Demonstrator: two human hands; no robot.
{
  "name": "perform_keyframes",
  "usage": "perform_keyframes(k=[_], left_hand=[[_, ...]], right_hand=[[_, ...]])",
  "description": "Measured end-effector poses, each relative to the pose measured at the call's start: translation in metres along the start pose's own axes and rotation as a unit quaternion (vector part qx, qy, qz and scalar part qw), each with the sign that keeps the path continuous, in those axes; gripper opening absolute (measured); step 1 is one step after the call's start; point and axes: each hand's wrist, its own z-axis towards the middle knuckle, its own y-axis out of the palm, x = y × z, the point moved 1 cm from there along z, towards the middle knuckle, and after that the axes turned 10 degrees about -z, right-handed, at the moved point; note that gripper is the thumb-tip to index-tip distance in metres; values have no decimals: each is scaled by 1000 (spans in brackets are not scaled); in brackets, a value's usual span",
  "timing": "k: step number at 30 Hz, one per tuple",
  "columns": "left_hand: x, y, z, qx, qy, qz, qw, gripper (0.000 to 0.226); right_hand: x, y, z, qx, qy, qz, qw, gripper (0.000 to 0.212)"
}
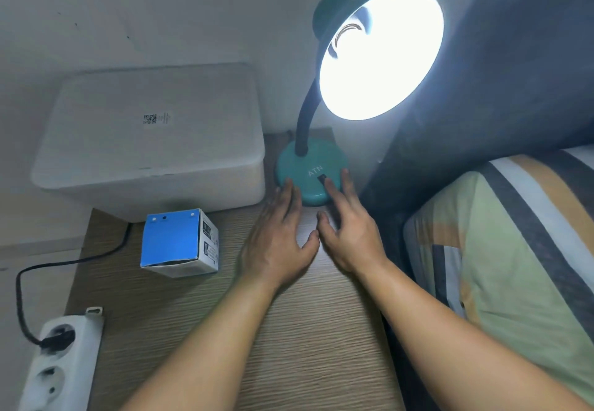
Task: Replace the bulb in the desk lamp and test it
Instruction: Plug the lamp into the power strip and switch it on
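Note:
A teal desk lamp stands at the back of the wooden table (289, 330). Its shade (382, 53) glows brightly and the lit bulb (348, 32) shows inside near the socket. A dark bendy neck runs down to the round teal base (308, 169), which carries a black rocker switch (321, 179). My left hand (279, 240) lies flat, fingertips touching the base's left edge. My right hand (347, 233) is spread, one fingertip on the switch and another on the base's right side. A blue and white bulb box (180, 243) sits left of my hands.
A white lidded plastic box (154, 134) fills the back left. A white power strip (61, 356) hangs at the table's left edge with a black cord (64, 266) plugged in. A dark headboard (498, 89) and a striped pillow (514, 250) lie to the right.

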Motion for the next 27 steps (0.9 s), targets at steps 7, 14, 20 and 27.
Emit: perform_keyframes(k=[7, 14, 20, 27], left_hand=[[1, 0, 0, 4, 2, -5, 1000, 81], [-1, 1, 1, 0, -3, -7, 1000, 82], [-1, 0, 1, -1, -1, -16, 1000, 82], [-1, 0, 2, -9, -5, -17, 1000, 83]], right_hand=[[-1, -1, -1, -2, -4, -2, 1000, 70], [-2, -2, -1, -6, -5, -2, 1000, 69], [-1, 0, 1, -11, -2, -3, 1000, 68], [0, -1, 1, -8, -6, -2, 1000, 69]])
